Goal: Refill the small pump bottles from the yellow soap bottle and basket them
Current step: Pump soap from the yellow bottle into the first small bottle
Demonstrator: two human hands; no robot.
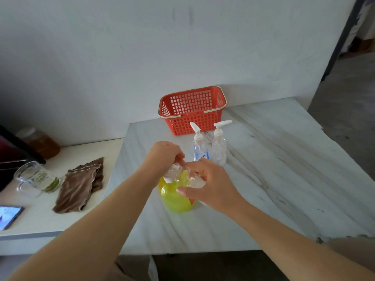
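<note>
Our left hand (165,154) pinches what looks like a pump top, our right hand (211,184) wraps a clear small bottle (189,180), above the yellow soap bottle (175,199), nearly full. Beyond, two pump bottles (210,147) stand before the empty red basket (192,109).

Single head cam, wide-angle, looks fwd and down, close over table (274,159) by wall.
</note>
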